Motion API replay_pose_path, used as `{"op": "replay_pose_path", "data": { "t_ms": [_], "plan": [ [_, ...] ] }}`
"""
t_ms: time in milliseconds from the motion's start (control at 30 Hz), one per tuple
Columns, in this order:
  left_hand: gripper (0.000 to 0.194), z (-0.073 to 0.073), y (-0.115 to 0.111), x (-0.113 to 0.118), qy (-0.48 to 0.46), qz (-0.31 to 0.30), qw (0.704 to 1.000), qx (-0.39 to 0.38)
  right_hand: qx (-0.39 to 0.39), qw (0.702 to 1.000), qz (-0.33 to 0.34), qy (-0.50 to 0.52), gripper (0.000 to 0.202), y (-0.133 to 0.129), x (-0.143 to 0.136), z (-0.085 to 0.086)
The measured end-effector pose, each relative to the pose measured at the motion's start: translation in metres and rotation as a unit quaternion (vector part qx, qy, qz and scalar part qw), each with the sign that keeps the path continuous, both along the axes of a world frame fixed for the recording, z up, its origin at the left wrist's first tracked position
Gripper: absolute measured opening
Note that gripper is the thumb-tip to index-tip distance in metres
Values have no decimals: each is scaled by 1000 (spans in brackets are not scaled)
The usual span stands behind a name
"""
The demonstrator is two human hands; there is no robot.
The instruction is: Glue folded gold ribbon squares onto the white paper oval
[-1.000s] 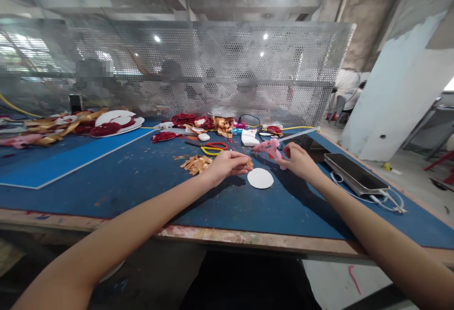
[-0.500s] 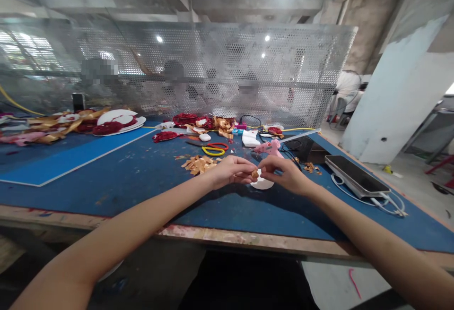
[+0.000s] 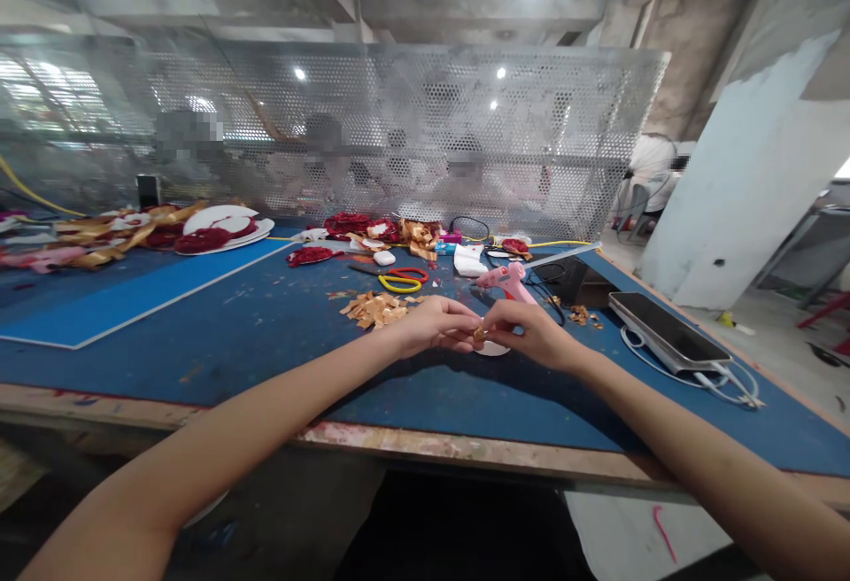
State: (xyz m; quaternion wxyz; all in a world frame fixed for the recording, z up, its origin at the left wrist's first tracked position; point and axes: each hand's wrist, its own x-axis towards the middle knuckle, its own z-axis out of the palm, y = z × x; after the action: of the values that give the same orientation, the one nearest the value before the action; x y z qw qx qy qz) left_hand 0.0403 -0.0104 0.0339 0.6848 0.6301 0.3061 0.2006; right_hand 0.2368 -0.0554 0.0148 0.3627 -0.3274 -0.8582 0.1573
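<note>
A small folded piece of gold ribbon (image 3: 479,333) is pinched between the fingertips of both hands, just above the blue tabletop. My left hand (image 3: 438,329) grips it from the left, fingers closed. From the right, the thumb and forefinger of my right hand (image 3: 535,333) press on the same piece. Beneath the fingers lies a white disc (image 3: 492,350), partly covered by my right hand. Cut gold ribbon pieces (image 3: 375,309) form a loose pile beyond my left wrist. A pink glue gun (image 3: 508,280) stands just beyond my right hand.
Scissors with red and yellow handles (image 3: 402,280) lie beyond the pile. A phone with white cables (image 3: 670,329) rests at the right. Red and gold ribbon (image 3: 418,234) is heaped by the perforated metal screen (image 3: 398,129). A blue board (image 3: 146,290) covers the left side.
My right hand has dropped slightly and its fingertips have closed in on the gold ribbon piece. More of the white disc is covered now. My left hand has barely shifted.
</note>
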Motion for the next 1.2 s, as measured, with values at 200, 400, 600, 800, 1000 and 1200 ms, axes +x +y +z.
{"op": "replay_pose_path", "data": {
  "t_ms": [200,400,600,800,1000,1200],
  "plan": [
    [31,-2,1,0,13,-3,1000,13,14,1000,14,-19,15,0,0,1],
    [29,0,-1,2,-44,58,996,48,68,997,-44,0,16,-1,-1,1],
    [27,3,-6,0,-113,111,963,220,152,980,-102,77,13,-6,-2,3],
    [23,1,-17,1,-104,93,941,309,257,956,-79,121,12,-9,-9,5],
    [26,2,-19,1,-112,133,923,343,286,947,-83,120,11,-13,-13,10],
    [15,4,-20,0,-122,148,897,398,297,946,-79,105,10,-14,-13,9]
  ]
}}
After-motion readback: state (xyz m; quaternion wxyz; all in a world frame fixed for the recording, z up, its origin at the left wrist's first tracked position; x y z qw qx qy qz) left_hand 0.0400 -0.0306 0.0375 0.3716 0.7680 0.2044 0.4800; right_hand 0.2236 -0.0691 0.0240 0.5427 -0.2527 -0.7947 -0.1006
